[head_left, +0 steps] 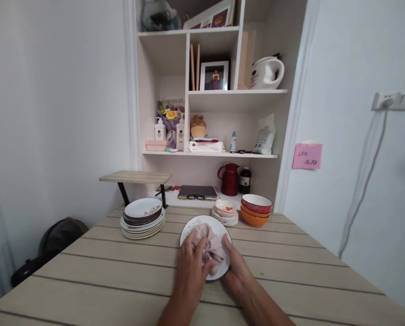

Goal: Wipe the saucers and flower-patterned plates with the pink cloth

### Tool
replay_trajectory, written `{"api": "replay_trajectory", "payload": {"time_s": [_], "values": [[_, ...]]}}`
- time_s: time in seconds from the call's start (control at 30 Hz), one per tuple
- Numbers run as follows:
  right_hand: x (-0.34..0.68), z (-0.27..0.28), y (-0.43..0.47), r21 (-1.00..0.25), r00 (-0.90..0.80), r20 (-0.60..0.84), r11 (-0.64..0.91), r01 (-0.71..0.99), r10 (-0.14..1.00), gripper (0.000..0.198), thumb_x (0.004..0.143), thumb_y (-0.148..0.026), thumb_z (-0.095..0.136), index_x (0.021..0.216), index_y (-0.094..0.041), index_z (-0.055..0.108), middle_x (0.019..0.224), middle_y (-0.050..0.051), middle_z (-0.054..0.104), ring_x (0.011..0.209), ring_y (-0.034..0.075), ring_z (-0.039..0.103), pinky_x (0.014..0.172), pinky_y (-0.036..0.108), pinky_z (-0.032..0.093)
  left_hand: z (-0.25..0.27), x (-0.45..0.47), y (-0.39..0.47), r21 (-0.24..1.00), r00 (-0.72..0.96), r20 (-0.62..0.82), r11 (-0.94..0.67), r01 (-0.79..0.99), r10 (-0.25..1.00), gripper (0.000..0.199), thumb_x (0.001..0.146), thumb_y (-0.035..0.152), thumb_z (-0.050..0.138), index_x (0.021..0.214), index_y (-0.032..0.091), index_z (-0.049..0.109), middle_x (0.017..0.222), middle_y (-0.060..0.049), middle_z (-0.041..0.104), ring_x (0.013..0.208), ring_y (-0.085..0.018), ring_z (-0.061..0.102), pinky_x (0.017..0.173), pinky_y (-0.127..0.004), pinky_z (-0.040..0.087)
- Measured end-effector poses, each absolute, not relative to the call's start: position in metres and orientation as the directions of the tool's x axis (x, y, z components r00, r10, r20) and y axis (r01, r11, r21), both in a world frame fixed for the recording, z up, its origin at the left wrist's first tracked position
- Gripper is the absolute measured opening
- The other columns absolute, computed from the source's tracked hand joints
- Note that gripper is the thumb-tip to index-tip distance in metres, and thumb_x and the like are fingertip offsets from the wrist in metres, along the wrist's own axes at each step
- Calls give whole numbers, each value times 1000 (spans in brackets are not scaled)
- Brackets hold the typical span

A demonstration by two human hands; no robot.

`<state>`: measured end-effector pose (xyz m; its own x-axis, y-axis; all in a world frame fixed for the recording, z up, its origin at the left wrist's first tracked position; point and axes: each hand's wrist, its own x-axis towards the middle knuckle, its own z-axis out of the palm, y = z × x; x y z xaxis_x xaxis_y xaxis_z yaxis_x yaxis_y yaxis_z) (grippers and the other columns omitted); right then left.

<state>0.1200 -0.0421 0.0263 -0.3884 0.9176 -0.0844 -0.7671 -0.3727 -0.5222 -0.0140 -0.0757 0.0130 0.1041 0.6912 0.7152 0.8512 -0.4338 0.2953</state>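
Note:
A white plate (188,226) with a dark rim and a small floral print is tilted up over the front middle of the table. My right hand (238,267) grips it at the right edge, thumb on the face and the other fingers underneath. Bunched on the plate's face is a pale pink cloth (205,237). My left hand (192,258) presses on that cloth, its fingers curled over it and its thumb at the lower side. The fingers of my right hand behind the plate are hidden.
Stacked plates (143,217) stand at the left beside a small raised wooden shelf (136,177). Behind my plate are small dishes (225,213) in a stack, with red and orange bowls (255,210) to their right. A red jug (230,179) stands farther back.

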Motion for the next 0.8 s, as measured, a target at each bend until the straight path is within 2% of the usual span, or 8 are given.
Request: {"api": "replay_trajectory", "payload": {"time_s": [0.13,0.23,0.3,0.37,0.47,0.57,0.67,0.8], "values": [[114,28,-49,-536,-405,-158,-423,-731,900,49,83,-49,62,113,-10,65,101,14,75,92,25,71,91,37,51,8,-7,-74,189,243,714,-516,836,656,56,68,38,79,118,21,60,142,-17,45,131,-36,44,103,-56,42],[112,26,-49,-517,-407,-182,-440,-735,895,40,83,-45,64,105,-12,68,91,9,77,81,20,71,79,30,53,7,-2,-72,92,342,709,-561,822,617,42,70,26,77,109,19,64,139,-15,51,131,-36,44,102,-55,43],[112,25,-48,-492,-392,-172,-424,-761,904,35,82,-43,66,100,-13,69,88,7,77,76,18,71,73,28,53,8,-3,-69,58,381,680,-564,824,626,38,75,14,69,112,21,64,135,-11,57,128,-33,48,101,-51,47],[114,25,-46,-475,-391,-174,-425,-770,904,35,82,-43,66,99,-13,69,87,7,77,76,18,71,71,28,53,9,-6,-67,36,405,664,-568,823,629,52,78,5,58,127,23,57,133,-8,59,127,-29,50,100,-47,48],[118,27,-45,-473,-400,-163,-427,-770,902,40,82,-45,65,100,-9,69,91,11,77,83,23,71,79,34,54,9,-12,-64,18,415,660,-565,825,626,67,80,1,49,141,29,43,136,-4,58,128,-25,50,102,-44,47],[124,30,-46,-475,-439,-139,-449,-757,888,48,81,-50,64,101,-6,69,97,16,76,92,27,70,92,40,50,5,-15,-60,-44,502,634,-620,783,588,53,85,12,53,134,33,51,134,-2,60,128,-26,49,102,-41,46],[125,33,-49,-479,-531,-126,-520,-707,838,57,79,-56,63,105,-6,68,104,19,74,101,29,68,97,42,47,2,-17,-57,-120,571,648,-673,730,504,46,86,26,59,131,35,55,136,-1,58,130,-27,47,107,-46,40],[118,36,-55,-495,-550,-92,-518,-698,830,59,80,-54,64,118,-9,64,115,17,71,111,28,64,102,42,43,5,-16,-56,-120,451,762,-583,804,464,58,84,11,55,136,37,48,141,1,53,136,-23,40,116,-51,25]]}}
